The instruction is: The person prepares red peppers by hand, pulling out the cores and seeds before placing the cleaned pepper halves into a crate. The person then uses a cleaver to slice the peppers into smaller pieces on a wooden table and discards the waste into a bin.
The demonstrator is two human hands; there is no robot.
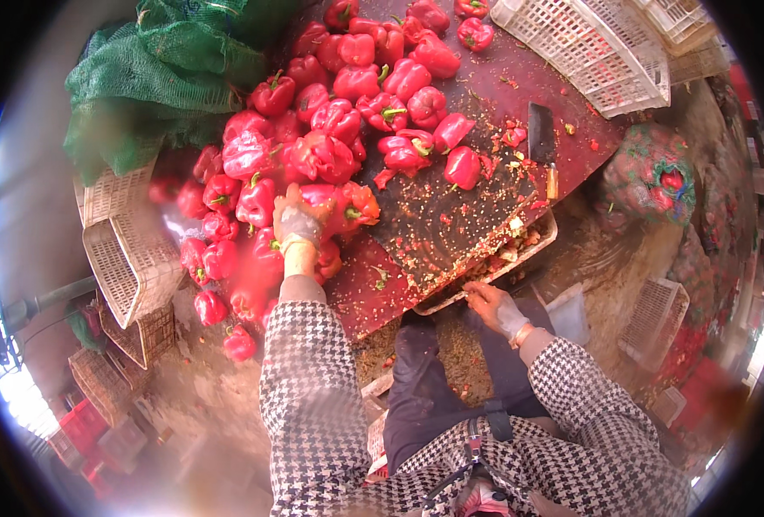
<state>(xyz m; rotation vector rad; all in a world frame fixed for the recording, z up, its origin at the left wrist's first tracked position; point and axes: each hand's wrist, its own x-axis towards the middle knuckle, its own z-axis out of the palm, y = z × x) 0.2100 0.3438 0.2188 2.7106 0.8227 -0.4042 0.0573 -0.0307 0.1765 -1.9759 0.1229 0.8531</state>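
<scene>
My left hand (pixel 301 216), in a worn glove, reaches into a heap of red bell peppers (pixel 337 119) on a dark red table (pixel 372 291). It touches the peppers; whether its fingers grip one cannot be told. My right hand (pixel 493 305), also gloved, is at the rim of a scrap tray (pixel 485 278) below the table's edge, with its fingers close together. If it holds anything small, that is not visible. A broad-bladed knife (pixel 540 132) with a wooden handle lies to the right on the table. Seeds and pepper scraps cover a dark cutting board (pixel 446 220).
White plastic crates stand at the upper right (pixel 595 52) and at the left (pixel 130 258). Green mesh netting (pixel 162 84) is heaped at the upper left. A net sack of peppers (pixel 650 174) stands right of the table. Several peppers lie lower left, near the heap's edge.
</scene>
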